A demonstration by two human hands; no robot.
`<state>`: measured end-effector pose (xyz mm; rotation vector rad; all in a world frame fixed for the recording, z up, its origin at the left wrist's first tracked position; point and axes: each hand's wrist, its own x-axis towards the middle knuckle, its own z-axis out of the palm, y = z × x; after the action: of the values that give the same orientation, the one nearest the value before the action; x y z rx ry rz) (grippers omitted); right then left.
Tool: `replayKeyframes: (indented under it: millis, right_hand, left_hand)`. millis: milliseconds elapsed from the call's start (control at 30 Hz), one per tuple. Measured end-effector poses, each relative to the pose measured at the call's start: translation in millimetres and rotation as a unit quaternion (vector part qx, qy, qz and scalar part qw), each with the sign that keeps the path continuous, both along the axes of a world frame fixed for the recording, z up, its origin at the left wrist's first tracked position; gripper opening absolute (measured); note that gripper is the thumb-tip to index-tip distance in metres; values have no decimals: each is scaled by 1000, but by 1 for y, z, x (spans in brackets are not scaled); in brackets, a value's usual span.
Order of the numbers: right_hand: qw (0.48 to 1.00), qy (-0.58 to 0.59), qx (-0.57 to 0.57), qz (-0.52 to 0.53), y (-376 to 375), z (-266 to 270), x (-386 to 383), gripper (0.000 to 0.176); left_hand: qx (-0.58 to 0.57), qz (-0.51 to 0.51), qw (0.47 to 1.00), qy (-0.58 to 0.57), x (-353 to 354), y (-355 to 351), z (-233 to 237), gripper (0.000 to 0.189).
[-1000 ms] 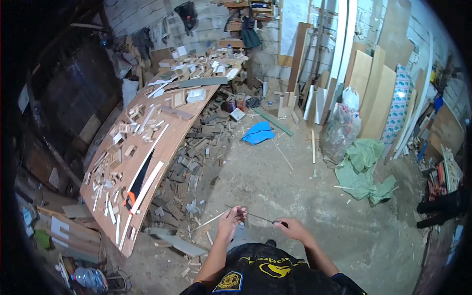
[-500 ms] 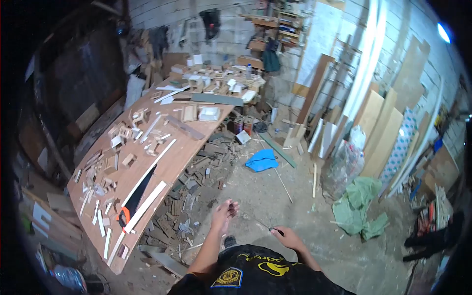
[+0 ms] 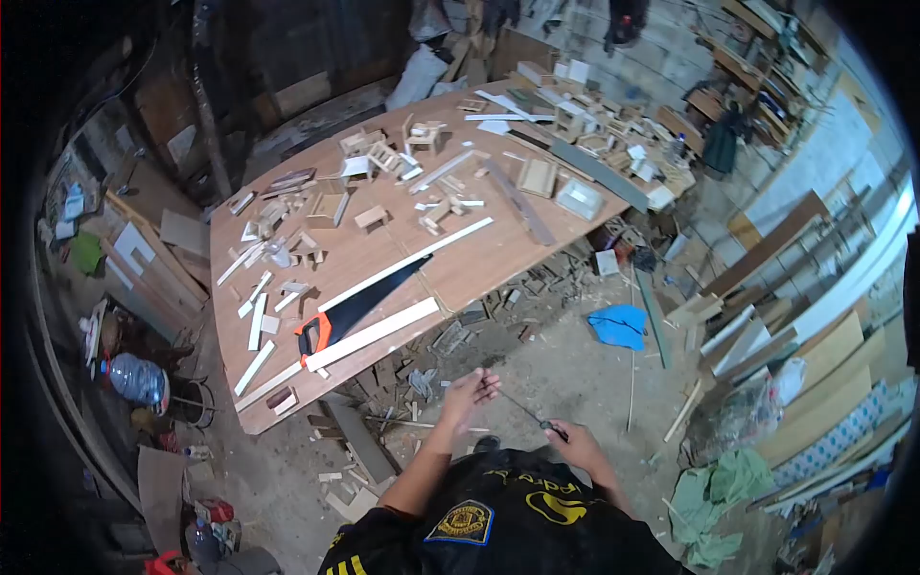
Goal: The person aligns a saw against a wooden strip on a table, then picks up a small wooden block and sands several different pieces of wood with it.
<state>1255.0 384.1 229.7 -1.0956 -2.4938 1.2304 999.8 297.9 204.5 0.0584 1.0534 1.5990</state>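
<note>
My right hand (image 3: 573,445) is closed round the dark handle of a long thin tool (image 3: 522,410), with its slim dark shaft pointing up and left. At the far end, my left hand (image 3: 468,398) has its fingers curled and touching the tip; the exact kind of tool is too small to make out. Both hands are low in front of my body, over the floor and just off the table's near edge. On the wooden table (image 3: 383,251) lies a handsaw (image 3: 369,305) with an orange and black handle, between two white strips (image 3: 379,335).
Small wooden furniture pieces (image 3: 422,134) and offcuts cover much of the table. Wood scraps (image 3: 388,379) litter the floor beneath its edge. A blue cloth (image 3: 618,326), green fabric (image 3: 714,498) and leaning boards (image 3: 824,383) are to the right. A water bottle (image 3: 134,379) stands left.
My view has swung left, so the table now sits nearer the centre. My left fingers have curled in to the tool's tip; the right hand still grips the handle.
</note>
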Motion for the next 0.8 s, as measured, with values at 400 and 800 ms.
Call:
replayKeyframes:
  millis: [400, 800]
  right_hand:
    - [984, 4, -172, 46, 127, -5, -91, 33]
    - [964, 17, -145, 224, 256, 6, -228, 39]
  left_hand:
    - [-92, 240, 966, 15, -72, -3, -38, 44]
    - [-149, 86, 937, 303, -124, 114, 4, 34]
